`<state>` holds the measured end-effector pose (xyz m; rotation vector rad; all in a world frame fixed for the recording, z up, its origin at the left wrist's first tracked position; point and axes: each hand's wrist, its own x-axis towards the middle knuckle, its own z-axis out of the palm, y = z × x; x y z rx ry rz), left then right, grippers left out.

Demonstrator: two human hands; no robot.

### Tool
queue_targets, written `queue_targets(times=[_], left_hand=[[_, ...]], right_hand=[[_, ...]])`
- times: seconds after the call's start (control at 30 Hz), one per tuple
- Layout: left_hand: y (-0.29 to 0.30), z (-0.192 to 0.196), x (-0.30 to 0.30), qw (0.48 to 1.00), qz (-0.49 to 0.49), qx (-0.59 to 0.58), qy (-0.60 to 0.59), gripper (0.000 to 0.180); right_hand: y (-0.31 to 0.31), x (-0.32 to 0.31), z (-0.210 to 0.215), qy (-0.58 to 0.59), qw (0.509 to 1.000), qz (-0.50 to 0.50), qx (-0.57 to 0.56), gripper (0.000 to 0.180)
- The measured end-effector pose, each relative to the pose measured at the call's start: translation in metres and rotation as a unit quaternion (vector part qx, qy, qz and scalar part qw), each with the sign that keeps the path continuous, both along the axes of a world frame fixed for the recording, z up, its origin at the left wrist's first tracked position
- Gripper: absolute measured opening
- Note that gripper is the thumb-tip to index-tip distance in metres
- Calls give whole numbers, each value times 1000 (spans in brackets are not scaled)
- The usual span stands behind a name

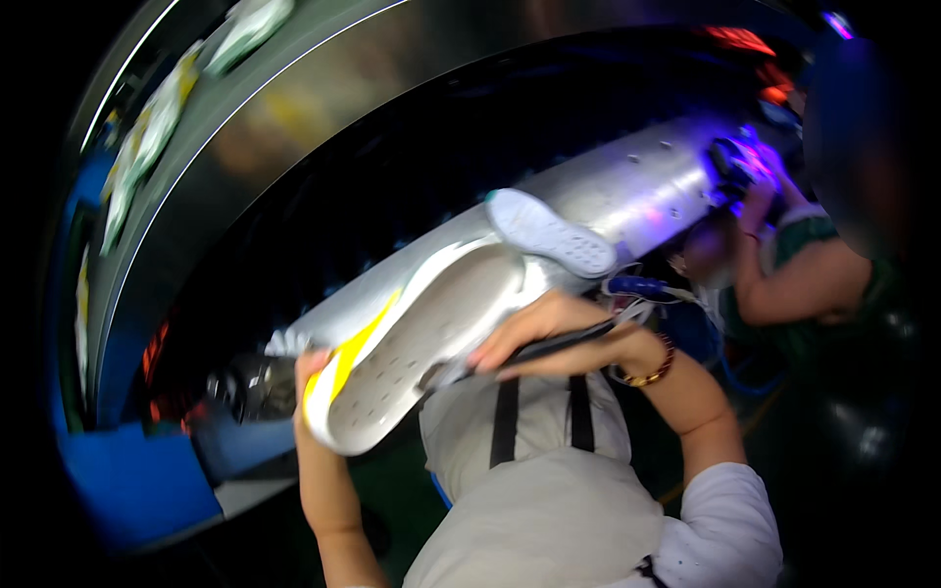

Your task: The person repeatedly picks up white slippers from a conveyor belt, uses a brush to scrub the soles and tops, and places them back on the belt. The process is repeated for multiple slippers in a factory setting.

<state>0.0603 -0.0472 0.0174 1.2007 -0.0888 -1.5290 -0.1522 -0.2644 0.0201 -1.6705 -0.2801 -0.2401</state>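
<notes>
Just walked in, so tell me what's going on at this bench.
A person's left hand holds a white sole with a yellow band, gripping it near one end. The right hand grips a black-handled tool, its tip at the sole's near rim; blur hides whether they touch. A pale sole lies on the metal bench beyond. To the right, a co-worker's hands are at a dark thing under purple light.

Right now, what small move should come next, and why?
Perhaps ease the dark-handled tool slightly along the sole's near rim: the right hand has its tip there, while the left hand grips the white-and-yellow sole by its yellow side. Blur hides whether the tip touches.
</notes>
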Motion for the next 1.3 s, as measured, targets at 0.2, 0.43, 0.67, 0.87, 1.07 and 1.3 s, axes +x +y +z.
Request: queue_targets(times=[0.2,0.43,0.67,0.87,1.07,1.3], left_hand=[[21,-14,6,998,42,-28,34,50],[33,-27,19,993,70,-71,70,51],[52,-27,31,959,103,-180,195,51],[-24,-25,-32,914,230,-322,-84,66],[-55,-68,-66,888,193,-384,161,74],[-62,-66,-88,875,195,-353,268,83]], right_hand=[[12,12,-5,79,988,-82,101,17],[17,6,-11,112,988,17,103,19],[22,0,-11,74,997,26,20,18],[34,-4,9,-5,990,-67,125,21],[35,7,-27,30,978,-184,96,20],[22,9,-13,103,956,-251,110,17]])
